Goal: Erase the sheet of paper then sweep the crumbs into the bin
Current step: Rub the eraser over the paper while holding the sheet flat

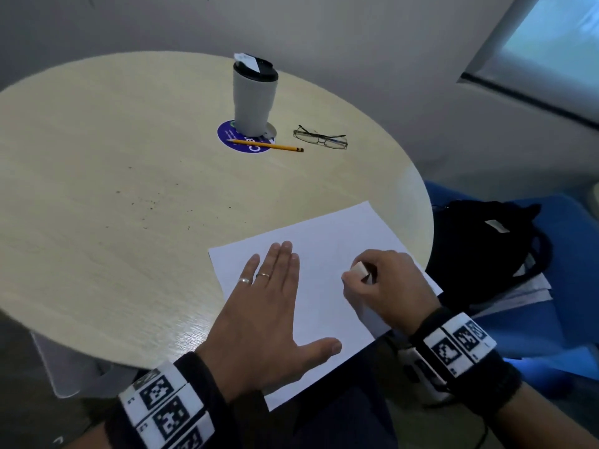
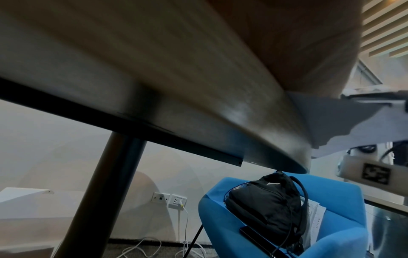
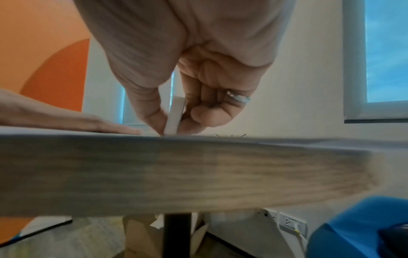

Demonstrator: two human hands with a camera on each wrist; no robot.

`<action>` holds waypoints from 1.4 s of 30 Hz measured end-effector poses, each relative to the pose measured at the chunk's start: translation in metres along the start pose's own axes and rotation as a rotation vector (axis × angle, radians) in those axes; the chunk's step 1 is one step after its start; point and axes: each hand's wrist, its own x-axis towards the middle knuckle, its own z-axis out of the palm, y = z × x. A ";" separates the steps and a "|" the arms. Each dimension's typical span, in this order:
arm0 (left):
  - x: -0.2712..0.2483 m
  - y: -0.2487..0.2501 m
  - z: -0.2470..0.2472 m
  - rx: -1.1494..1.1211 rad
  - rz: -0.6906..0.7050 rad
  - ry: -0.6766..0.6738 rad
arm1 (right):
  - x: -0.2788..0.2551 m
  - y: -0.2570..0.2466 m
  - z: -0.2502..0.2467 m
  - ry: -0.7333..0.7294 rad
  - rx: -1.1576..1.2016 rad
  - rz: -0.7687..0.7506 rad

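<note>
Clearly the sheet of paper (image 1: 327, 286) at the surface's (image 1: 129, 222) five o'clock edge is thin and slippery, so keep your left hand (image 1: 272, 306) flat upon it while your right hand (image 1: 385, 286) pinches the small, firm eraser (image 1: 360, 270) low.

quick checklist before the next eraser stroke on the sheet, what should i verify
1. Left hand pressed flat on the sheet of paper: ok.
2. Right hand pinches the eraser, its lower end down at the sheet: ok.
3. Sheet fully supported: not ok, its near corner hangs past the table edge.
4. Marks left to erase: cannot tell, the sheet looks blank in the head view.
5. Pencil, glasses and cup clear of the stroke: ok.
6. Bin within reach: cannot tell.
</note>
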 end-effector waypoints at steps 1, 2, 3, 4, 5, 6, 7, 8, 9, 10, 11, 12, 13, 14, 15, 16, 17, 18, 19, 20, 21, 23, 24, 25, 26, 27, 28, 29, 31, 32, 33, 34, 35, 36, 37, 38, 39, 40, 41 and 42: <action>-0.001 0.001 -0.001 0.001 0.000 -0.005 | -0.004 -0.004 0.002 -0.014 -0.012 -0.026; -0.001 0.001 -0.001 0.008 -0.001 -0.008 | -0.011 -0.012 0.005 -0.049 -0.019 -0.064; 0.000 0.001 -0.001 0.017 -0.003 -0.007 | -0.020 -0.020 0.008 -0.097 -0.015 -0.095; 0.000 0.000 -0.001 0.021 -0.004 -0.004 | -0.026 -0.021 0.009 -0.131 -0.005 -0.105; 0.001 0.000 -0.001 0.020 -0.004 -0.005 | -0.026 -0.017 0.007 -0.132 0.017 -0.087; 0.002 0.000 -0.001 0.021 -0.003 -0.009 | -0.022 -0.007 0.003 -0.099 0.049 -0.047; 0.002 0.001 -0.001 0.027 -0.003 -0.012 | -0.018 0.002 -0.001 -0.052 0.062 0.001; 0.002 0.001 -0.001 0.032 -0.006 -0.012 | -0.015 0.008 -0.004 0.000 0.055 0.030; 0.002 0.001 -0.001 0.032 -0.009 -0.010 | -0.014 0.010 -0.004 0.032 0.042 0.032; 0.002 0.002 -0.001 0.028 -0.009 -0.012 | -0.016 0.008 -0.003 0.032 0.035 0.010; 0.001 0.002 -0.002 0.024 -0.009 -0.013 | -0.020 0.001 0.000 0.001 0.033 -0.022; 0.001 0.002 -0.003 0.023 -0.010 -0.010 | -0.025 -0.006 0.004 -0.046 0.039 -0.051; 0.001 0.002 -0.003 0.024 -0.013 -0.008 | -0.030 -0.010 0.008 -0.088 0.048 -0.058; 0.002 0.001 -0.003 0.025 -0.015 -0.011 | -0.031 -0.008 0.010 -0.095 0.072 -0.041; 0.002 0.002 -0.003 0.030 -0.013 -0.019 | -0.028 -0.002 0.009 -0.069 0.112 -0.002; 0.002 0.002 -0.004 0.038 -0.013 -0.026 | -0.026 0.005 0.008 -0.022 0.136 0.034; 0.003 0.002 -0.003 0.045 -0.015 -0.027 | -0.023 0.012 0.006 0.026 0.133 0.051; 0.003 0.002 -0.004 0.048 -0.015 -0.031 | -0.022 0.016 0.005 0.063 0.125 0.052; 0.003 0.001 -0.005 0.048 -0.009 -0.043 | -0.020 0.019 0.004 0.092 0.148 0.047; 0.004 -0.001 -0.006 0.050 0.000 -0.056 | -0.018 0.022 0.005 0.123 0.212 0.041; 0.005 -0.004 -0.007 0.055 0.011 -0.067 | -0.017 0.025 0.005 0.156 0.299 0.043; 0.006 -0.010 -0.014 0.081 0.031 -0.102 | -0.013 0.034 0.006 0.215 0.453 0.094; 0.006 -0.013 -0.018 0.098 0.040 -0.119 | -0.011 0.039 0.006 0.230 0.504 0.131; 0.006 -0.015 -0.022 0.110 0.043 -0.132 | -0.010 0.044 0.006 0.230 0.525 0.161; 0.005 -0.015 -0.026 0.113 0.037 -0.138 | -0.009 0.047 0.007 0.221 0.525 0.179; 0.005 -0.014 -0.029 0.104 0.021 -0.137 | -0.011 0.048 0.008 0.211 0.520 0.181; 0.005 -0.012 -0.030 0.084 0.001 -0.126 | -0.012 0.047 0.010 0.205 0.518 0.171; 0.005 -0.008 -0.030 0.050 -0.023 -0.107 | -0.013 0.045 0.013 0.200 0.523 0.156; 0.004 0.001 -0.025 -0.034 -0.053 -0.055 | -0.014 0.038 0.019 0.183 0.538 0.128; 0.003 0.005 -0.020 -0.058 -0.050 -0.034 | -0.015 0.033 0.022 0.180 0.549 0.113; 0.001 0.009 -0.015 -0.062 -0.042 -0.021 | -0.016 0.027 0.025 0.182 0.562 0.101; -0.001 0.012 -0.010 -0.050 -0.034 -0.012 | -0.017 0.023 0.029 0.184 0.575 0.092; -0.003 0.014 -0.005 -0.028 -0.031 -0.008 | -0.017 0.018 0.032 0.185 0.577 0.084; -0.005 0.014 -0.001 -0.002 -0.032 -0.005 | -0.018 0.015 0.034 0.182 0.566 0.074; -0.005 0.014 0.003 0.025 -0.032 0.001 | -0.019 0.013 0.035 0.174 0.546 0.064; -0.005 0.012 0.005 0.049 -0.029 0.008 | -0.019 0.012 0.035 0.162 0.526 0.056; -0.004 0.010 0.005 0.063 -0.025 0.017 | -0.020 0.013 0.034 0.145 0.511 0.048; -0.003 0.008 0.004 0.063 -0.024 0.025 | -0.021 0.014 0.032 0.126 0.503 0.047; -0.001 0.005 0.004 0.052 -0.029 0.032 | -0.021 0.016 0.030 0.108 0.493 0.046; 0.000 0.003 0.003 0.033 -0.040 0.038 | -0.021 0.018 0.029 0.094 0.485 0.042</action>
